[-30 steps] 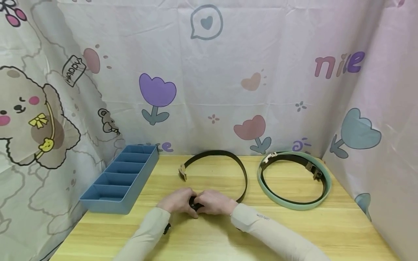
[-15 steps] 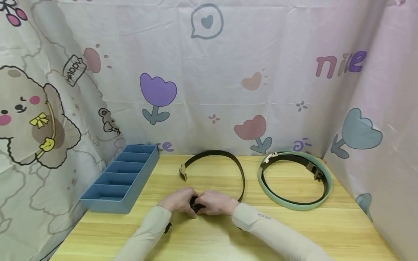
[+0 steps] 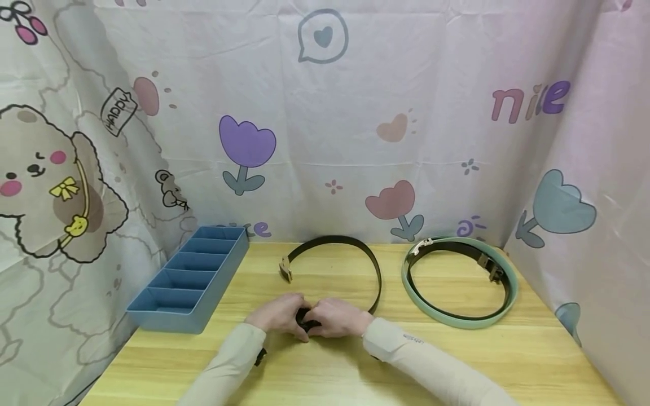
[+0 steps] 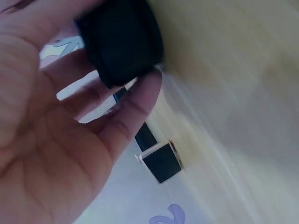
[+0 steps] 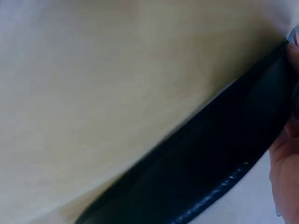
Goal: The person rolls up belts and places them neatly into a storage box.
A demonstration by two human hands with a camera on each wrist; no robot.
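In the head view, a dark belt (image 3: 335, 239) lies on its edge in a wide arc, its gold-framed buckle (image 3: 286, 269) at the left end. Its other end is rolled into a small coil (image 3: 303, 317) between both hands. My left hand (image 3: 276, 314) holds this coil, with thumb and fingertips on its sides; the left wrist view shows the coil's black outer face (image 4: 124, 44) and the buckle (image 4: 161, 162) beyond. My right hand (image 3: 336, 317) grips the belt on the coil's other side. In the right wrist view the strap (image 5: 187, 163) runs up to the right fingers (image 5: 286, 175).
A blue tray (image 3: 165, 322) with several compartments stands on the left of the wooden table (image 3: 325, 375). A light green belt (image 3: 437, 313) lies looped at the right, with another dark belt (image 3: 457, 246) inside it. A patterned curtain (image 3: 330, 113) closes off the back and sides.
The right side of the belt's arc has drawn slightly left toward the hands. Both hands have stayed at the coil, with only small finger shifts.
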